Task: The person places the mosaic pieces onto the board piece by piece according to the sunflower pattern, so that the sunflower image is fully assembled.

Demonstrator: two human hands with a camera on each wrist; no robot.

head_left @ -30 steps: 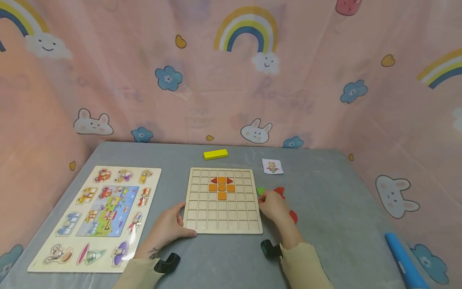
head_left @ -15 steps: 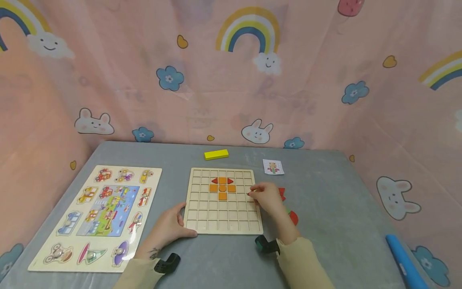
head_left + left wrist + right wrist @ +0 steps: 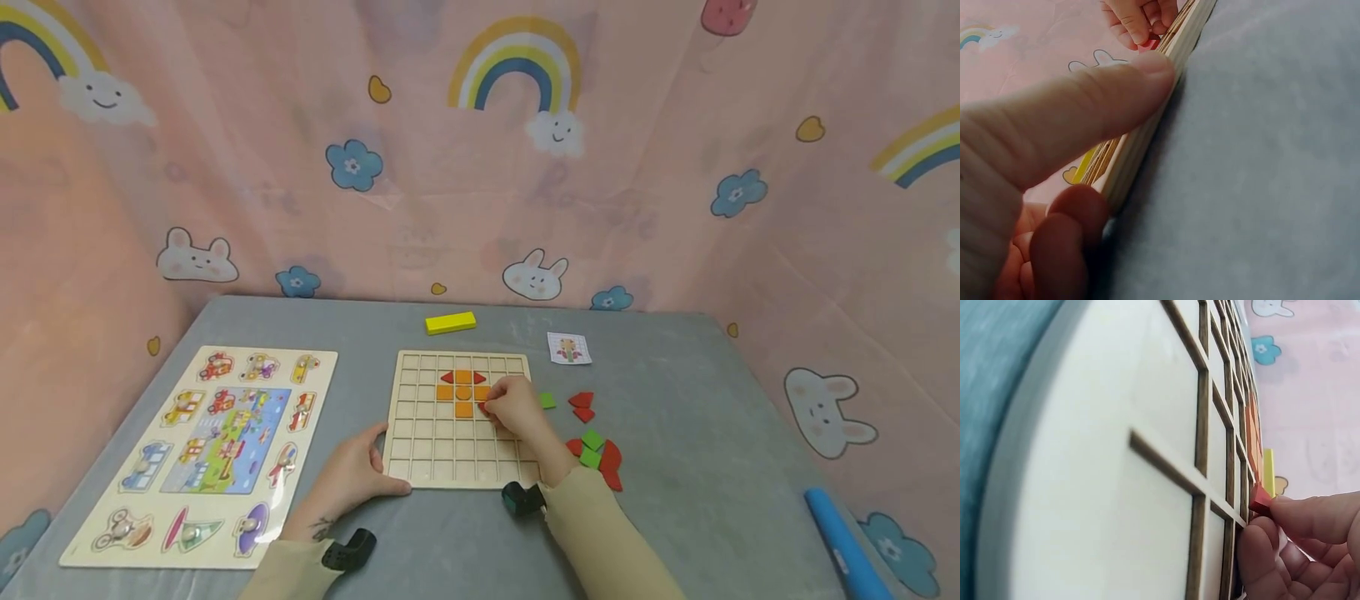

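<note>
A wooden grid board (image 3: 431, 450) lies in the middle of the table. Orange tiles (image 3: 464, 409) form a cross on it, and two small red tiles (image 3: 447, 377) flank the top one. My left hand (image 3: 352, 475) holds the board's near left corner, thumb at the front edge and fingers along the side. Over the cells just right of the cross's lowest tile, my right hand (image 3: 521, 412) pinches a red tile (image 3: 1260, 499) between thumb and fingers. In the right wrist view this tile is close against the grid; its lower part is hidden by the fingertips.
Right of the board lie green tiles (image 3: 590, 458) and red pieces (image 3: 612, 457). A pattern card (image 3: 569, 348) and a yellow block (image 3: 451, 323) sit farther back. A vehicle puzzle board (image 3: 300, 450) occupies the left, and a blue cylindrical object (image 3: 847, 542) the right edge.
My right hand has gone from the loose pieces right of the board leftward over the grid, carrying a red tile. The left hand stays on the board's corner.
</note>
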